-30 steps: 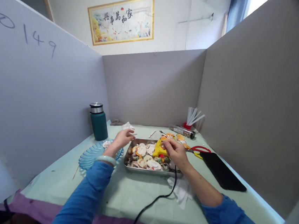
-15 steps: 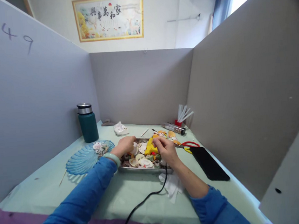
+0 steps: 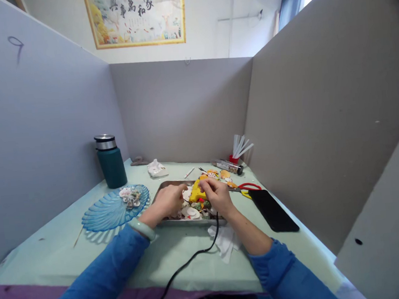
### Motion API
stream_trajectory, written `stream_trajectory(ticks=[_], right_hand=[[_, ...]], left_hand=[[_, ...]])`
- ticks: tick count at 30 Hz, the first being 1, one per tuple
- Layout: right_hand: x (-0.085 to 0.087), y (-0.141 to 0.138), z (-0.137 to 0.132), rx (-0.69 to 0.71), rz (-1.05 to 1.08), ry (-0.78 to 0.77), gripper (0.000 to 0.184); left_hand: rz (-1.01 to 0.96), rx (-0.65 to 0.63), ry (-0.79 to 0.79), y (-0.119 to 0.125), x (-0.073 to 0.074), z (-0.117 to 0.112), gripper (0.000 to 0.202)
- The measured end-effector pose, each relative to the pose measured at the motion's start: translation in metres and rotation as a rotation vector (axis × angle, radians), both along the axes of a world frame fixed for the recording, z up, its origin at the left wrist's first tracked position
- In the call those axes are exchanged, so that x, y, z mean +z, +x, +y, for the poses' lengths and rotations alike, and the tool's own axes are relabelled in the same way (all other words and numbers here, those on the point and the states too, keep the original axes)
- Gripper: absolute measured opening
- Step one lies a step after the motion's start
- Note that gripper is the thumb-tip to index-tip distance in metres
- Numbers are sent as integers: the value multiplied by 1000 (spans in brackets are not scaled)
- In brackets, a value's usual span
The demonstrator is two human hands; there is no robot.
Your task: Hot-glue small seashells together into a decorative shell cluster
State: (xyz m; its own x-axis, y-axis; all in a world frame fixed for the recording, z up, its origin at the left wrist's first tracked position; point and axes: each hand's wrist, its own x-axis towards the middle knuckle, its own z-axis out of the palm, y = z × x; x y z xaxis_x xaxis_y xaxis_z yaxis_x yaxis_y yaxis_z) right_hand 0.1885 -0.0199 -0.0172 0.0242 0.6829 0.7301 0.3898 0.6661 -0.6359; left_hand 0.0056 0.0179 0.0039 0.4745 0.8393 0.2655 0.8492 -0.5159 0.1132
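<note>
Two hands are in view, one left hand (image 3: 167,200) and one right hand (image 3: 218,195). There is one metal tray (image 3: 163,186) of many shells (image 3: 192,212), one yellow glue gun (image 3: 196,193), one blue plate (image 3: 103,217), one green flask (image 3: 111,165), one pair of scissors (image 3: 250,188) and one black phone (image 3: 272,211).

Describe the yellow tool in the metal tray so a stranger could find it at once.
On the green table, a steel tray of shells lies in the middle. The glue gun lies among the shells, beside the right hand. It alone is bright yellow, with a black cord running toward the near edge.

Right hand (image 3: 218,195) grip contents indistinct
</note>
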Motion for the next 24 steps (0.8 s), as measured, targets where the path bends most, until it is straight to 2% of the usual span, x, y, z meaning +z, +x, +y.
stream_trajectory(ticks=[3, 7, 10, 14, 17, 24], right_hand=[[-1, 0, 0, -2, 5, -6, 31], [-2, 0, 1, -1, 0, 4, 30], [-1, 0, 1, 0, -6, 5, 30], [-1, -1, 1, -4, -1, 11, 30], [-1, -1, 1, -6, -5, 10, 30], [-1, -1, 0, -7, -11, 8, 30]], left_hand=[[0, 66, 4, -5, 4, 1, 41], [-36, 196, 77, -23, 19, 21, 45], [-17, 130, -5, -30, 19, 36, 49], [18, 20, -95, -27, 4, 45, 53], [7, -8, -109, -29, -1, 49, 48], [-107, 93, -41, -50, 15, 56, 56]])
